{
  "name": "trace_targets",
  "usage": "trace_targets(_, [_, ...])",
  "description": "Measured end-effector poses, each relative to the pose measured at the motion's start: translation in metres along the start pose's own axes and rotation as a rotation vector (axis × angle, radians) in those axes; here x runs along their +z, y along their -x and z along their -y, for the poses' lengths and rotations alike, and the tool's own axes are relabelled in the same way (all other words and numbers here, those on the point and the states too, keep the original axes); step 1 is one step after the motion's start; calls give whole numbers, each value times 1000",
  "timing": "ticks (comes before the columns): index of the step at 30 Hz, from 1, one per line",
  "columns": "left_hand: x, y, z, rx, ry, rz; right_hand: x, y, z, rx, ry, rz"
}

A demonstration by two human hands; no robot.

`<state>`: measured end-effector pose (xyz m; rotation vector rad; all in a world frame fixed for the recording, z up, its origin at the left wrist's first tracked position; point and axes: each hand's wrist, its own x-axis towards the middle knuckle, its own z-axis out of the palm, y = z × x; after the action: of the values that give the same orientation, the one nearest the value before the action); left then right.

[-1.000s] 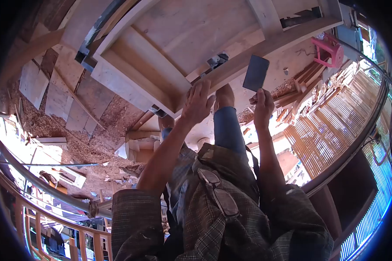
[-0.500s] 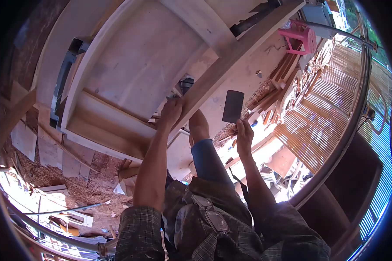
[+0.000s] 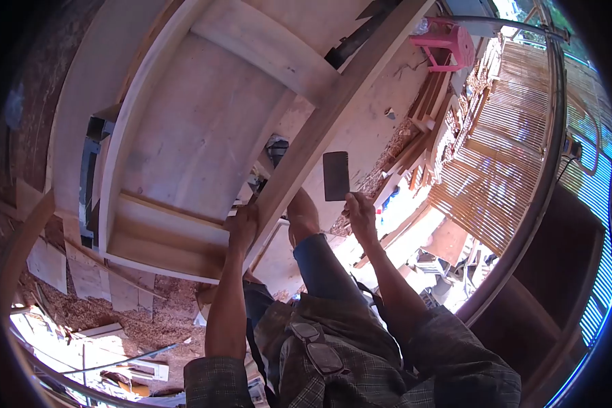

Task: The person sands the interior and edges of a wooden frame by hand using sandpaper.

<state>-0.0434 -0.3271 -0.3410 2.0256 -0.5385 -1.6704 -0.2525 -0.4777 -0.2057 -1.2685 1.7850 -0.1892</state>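
A large pale wooden frame (image 3: 306, 146) with a panel back and crosspieces lies slanted across the upper left and middle. My left hand (image 3: 243, 226) is closed against the inner side of its long rail, near the lower corner; its fingertips are partly hidden. My right hand (image 3: 362, 212) pinches a dark grey rectangular sheet of sandpaper (image 3: 336, 177) by its lower corner. The sheet is held apart from the rail, to its right. Below are my plaid shirt and a pair of eyeglasses (image 3: 319, 348) hanging on it.
A pink plastic stool (image 3: 449, 46) stands at the upper right. Wood strips (image 3: 415, 144) and shavings lie beside a slatted bamboo surface (image 3: 503, 149). A dark cabinet-like piece (image 3: 551, 279) is at the right. Boards (image 3: 47, 265) and sawdust cover the ground at the left.
My left hand has slid down along the rail toward the lower corner. The right hand still holds the sheet, now more upright. The whole view has shifted slightly.
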Motion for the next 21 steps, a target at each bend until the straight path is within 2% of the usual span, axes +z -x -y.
trace_targets(4, [15,-14,-3,204,26,-70,6,-2,3,7,-42,-4])
trace_targets(6, [12,-16,-22,112,38,11,8,-3,2,3,-9,12])
trace_targets(9, [23,-31,-17,142,80,-7,8,2,2,-16,7,13])
trace_targets(11, [23,-31,-7,139,119,-5,8,7,8,-2,-22,4])
trace_targets(15, [19,-14,38,184,-39,19,1,8,-3,-27,-14,0])
trace_targets(16, [17,-13,47,189,-70,44,1,7,-5,15,-63,0])
trace_targets(18, [5,2,7,143,-166,-1,4,4,-11,52,-112,1])
trace_targets(20, [11,27,-30,92,-254,-50,11,-3,-18,216,-463,-113])
trace_targets(21, [19,42,-41,305,-286,-196,16,-12,-25,277,-548,-119])
